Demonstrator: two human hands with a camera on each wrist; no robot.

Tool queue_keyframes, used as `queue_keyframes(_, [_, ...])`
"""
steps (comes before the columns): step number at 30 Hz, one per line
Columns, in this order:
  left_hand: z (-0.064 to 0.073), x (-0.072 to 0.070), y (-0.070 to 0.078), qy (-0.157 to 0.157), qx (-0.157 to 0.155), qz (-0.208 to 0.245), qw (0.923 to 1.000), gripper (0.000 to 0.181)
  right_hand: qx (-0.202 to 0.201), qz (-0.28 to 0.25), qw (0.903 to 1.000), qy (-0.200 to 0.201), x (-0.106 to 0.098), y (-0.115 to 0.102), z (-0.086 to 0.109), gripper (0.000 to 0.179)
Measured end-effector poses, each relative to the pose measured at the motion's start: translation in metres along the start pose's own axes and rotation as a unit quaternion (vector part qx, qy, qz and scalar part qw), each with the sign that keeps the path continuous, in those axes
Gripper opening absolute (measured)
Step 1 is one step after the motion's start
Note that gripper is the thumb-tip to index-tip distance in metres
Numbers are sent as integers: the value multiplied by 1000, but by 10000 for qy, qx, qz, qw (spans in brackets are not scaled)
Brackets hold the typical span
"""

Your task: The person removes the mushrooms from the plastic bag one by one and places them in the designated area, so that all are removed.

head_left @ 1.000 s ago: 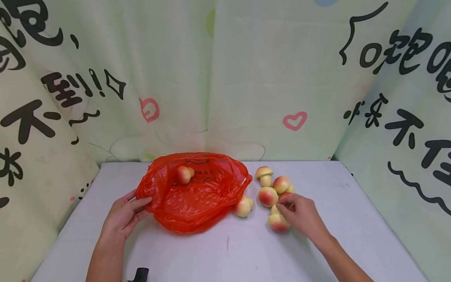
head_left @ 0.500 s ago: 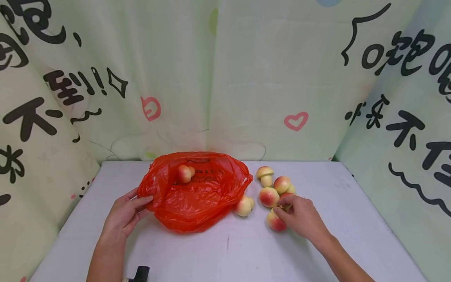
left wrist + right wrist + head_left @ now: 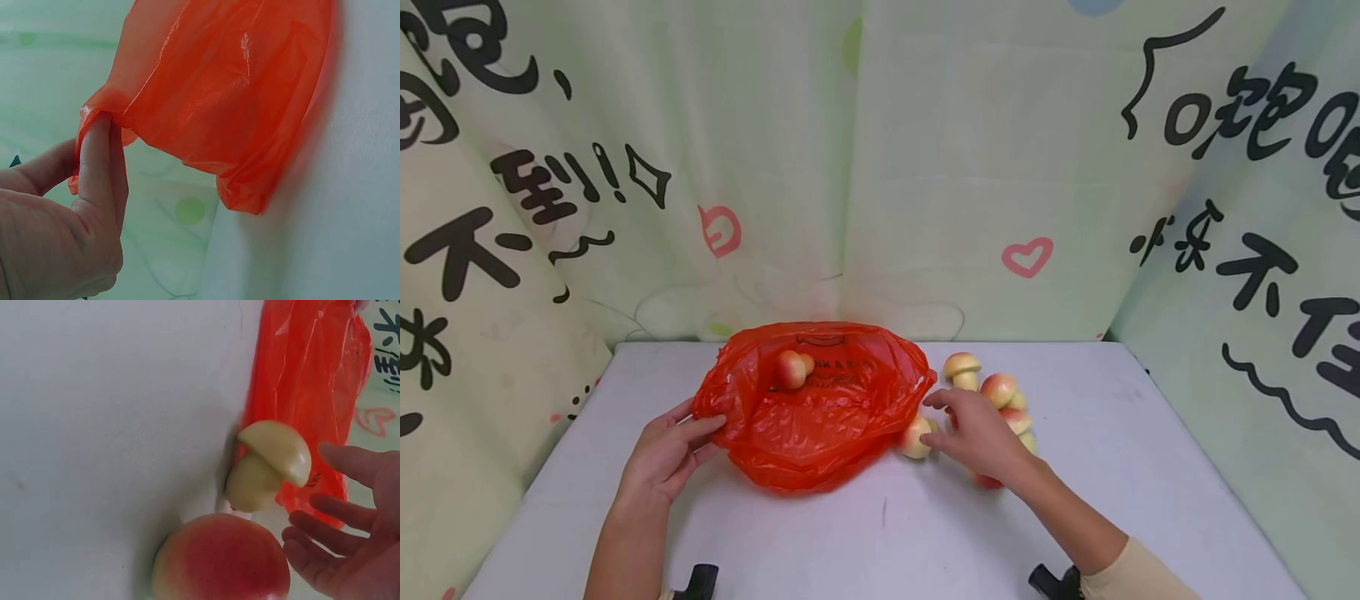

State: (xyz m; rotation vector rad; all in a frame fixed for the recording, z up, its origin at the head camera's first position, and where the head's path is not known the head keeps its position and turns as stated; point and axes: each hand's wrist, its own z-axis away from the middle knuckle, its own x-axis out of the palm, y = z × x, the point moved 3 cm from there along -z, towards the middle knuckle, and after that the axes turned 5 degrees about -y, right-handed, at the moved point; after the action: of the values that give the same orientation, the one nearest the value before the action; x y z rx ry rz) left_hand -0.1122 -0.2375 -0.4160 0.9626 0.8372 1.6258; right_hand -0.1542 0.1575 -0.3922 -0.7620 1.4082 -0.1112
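Note:
My left hand (image 3: 662,458) pinches the left edge of a red plastic bag (image 3: 835,437), whose mouth faces me; the left wrist view shows the film between thumb and fingers. Inside the bag lies a toy-like mushroom with a red cap (image 3: 789,370). Reaching over the table, my right hand (image 3: 981,437) has its fingers spread and holds nothing. Its fingertips are right at a pale mushroom (image 3: 915,437) beside the bag's right side. In the right wrist view this pale mushroom (image 3: 269,465) lies against the bag, near a larger-looking red cap (image 3: 222,559).
Right of the bag stands an upright mushroom (image 3: 962,369), with more red-capped ones (image 3: 998,389) (image 3: 1017,419) behind my right hand. Another red cap (image 3: 987,481) is mostly hidden under my right wrist. A printed curtain (image 3: 925,167) hangs behind the white table (image 3: 820,550).
My right hand has left the red-capped mushroom at the front of the group and moved left to the pale mushroom by the bag, its fingers spreading. The left hand and bag stay put.

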Motion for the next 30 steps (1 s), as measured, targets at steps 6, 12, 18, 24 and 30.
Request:
queue_keyframes(6, [1,1,0,-57,49,-5,10000,79,20,59,9999,-91,12,1,-13,45])
queue_keyframes(12, [1,1,2,-93,77,13,9999,80,155,65,9995,-255,18,5,-14,32])
queue_keyframes(18, [2,0,2,-87,42,27,10000,81,159,64,9993,-334,13,4,-5,30])
queue_keyframes(24, [3,0,3,-91,47,44,9999,81,99,164,9984,-532,5,6,7,28])
queue_keyframes(30, [4,-1,4,-119,89,57,9999,80,101,372,9973,-628,1,9,13,31])
